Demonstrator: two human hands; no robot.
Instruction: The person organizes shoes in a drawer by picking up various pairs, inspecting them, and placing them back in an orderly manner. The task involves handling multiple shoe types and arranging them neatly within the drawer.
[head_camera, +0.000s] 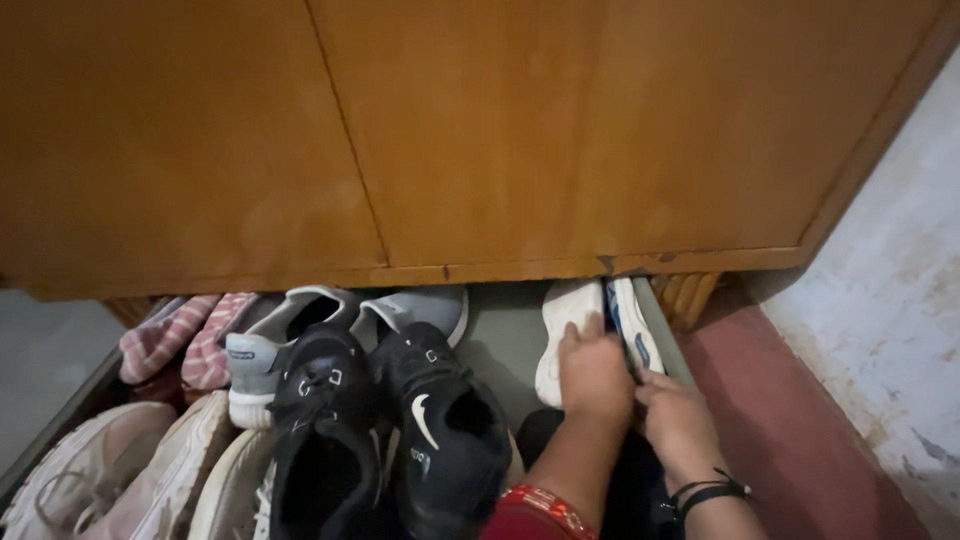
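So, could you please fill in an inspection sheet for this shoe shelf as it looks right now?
Surface: grey-green shelf under a wooden cabinet, crowded with shoes.
Job's things: white shoe and white shoe with blue marks, side by side at the shelf's right end.
Clutter: pair of black sneakers, pair of grey sneakers, pink striped slippers, pale pink sneakers.
Grippers: left hand lies on the white shoe; right hand touches the blue-marked shoe's side; grip cannot be judged.
Cables: nothing seen.
Surroundings: red floor, worn whitish wall to the right.
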